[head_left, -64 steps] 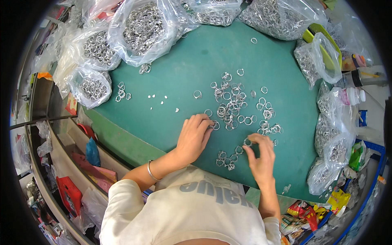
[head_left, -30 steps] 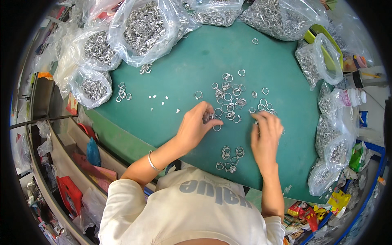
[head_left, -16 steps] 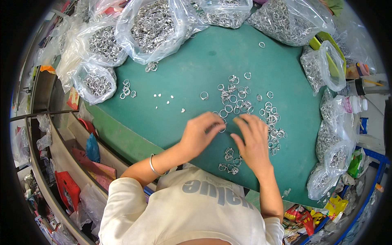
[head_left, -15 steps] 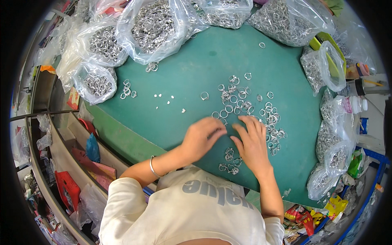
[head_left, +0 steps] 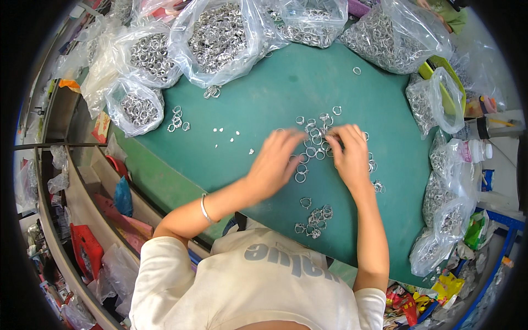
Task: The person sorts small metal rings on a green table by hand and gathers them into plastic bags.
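Loose silver-coloured rings [head_left: 315, 137] lie in a scattered cluster on the green tabletop [head_left: 264, 104]. My left hand [head_left: 273, 160] reaches to the left side of this cluster, its thumb apart from its motion-blurred fingers. At the cluster's right side, my right hand [head_left: 350, 154] has its fingers bent over some rings, thumb and fingertips a little apart. No ring shows clearly held in either hand. A smaller heap of rings [head_left: 316, 220] sits nearer my body, with a single ring [head_left: 305, 203] just beyond it. More rings [head_left: 377, 186] are partly hidden behind my right hand and forearm.
Clear plastic bags full of rings line the far edge, including a large open bag [head_left: 217, 41] and a smaller bag [head_left: 136, 107]. Further bags [head_left: 440, 192] line the right edge. Small white bits [head_left: 234, 139] and a few rings [head_left: 177, 120] lie left. Drawers [head_left: 110, 187] stand left.
Both hands have moved farther from my body, onto the scattered rings. The heap nearest me looks fuller, with a single ring just beyond it. The whole view has shifted slightly.
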`<control>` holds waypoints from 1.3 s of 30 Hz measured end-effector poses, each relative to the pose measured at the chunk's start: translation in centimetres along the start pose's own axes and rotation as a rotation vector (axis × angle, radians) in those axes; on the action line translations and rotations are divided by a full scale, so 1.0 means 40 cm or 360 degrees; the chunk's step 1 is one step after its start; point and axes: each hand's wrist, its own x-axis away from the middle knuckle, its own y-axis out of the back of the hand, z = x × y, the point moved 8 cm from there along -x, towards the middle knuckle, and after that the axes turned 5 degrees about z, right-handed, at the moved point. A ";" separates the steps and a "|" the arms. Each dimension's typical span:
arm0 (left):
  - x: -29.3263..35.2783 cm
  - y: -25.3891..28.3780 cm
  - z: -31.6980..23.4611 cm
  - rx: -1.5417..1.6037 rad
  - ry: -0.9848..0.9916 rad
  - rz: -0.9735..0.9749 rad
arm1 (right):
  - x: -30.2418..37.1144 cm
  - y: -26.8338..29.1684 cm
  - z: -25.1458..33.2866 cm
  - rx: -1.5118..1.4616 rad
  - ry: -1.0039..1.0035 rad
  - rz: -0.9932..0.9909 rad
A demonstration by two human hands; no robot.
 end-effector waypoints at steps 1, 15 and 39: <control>-0.026 0.004 0.017 -0.0166 0.0006 0.0010 | 0.023 0.017 -0.005 -0.0066 -0.0117 0.0063; -0.037 -0.037 0.017 0.0050 -0.0100 0.0313 | -0.008 0.045 -0.002 -0.0010 -0.0123 -0.0074; -0.082 0.041 0.125 -0.0087 0.0108 -0.0094 | 0.048 0.061 0.020 0.0115 -0.0043 -0.0113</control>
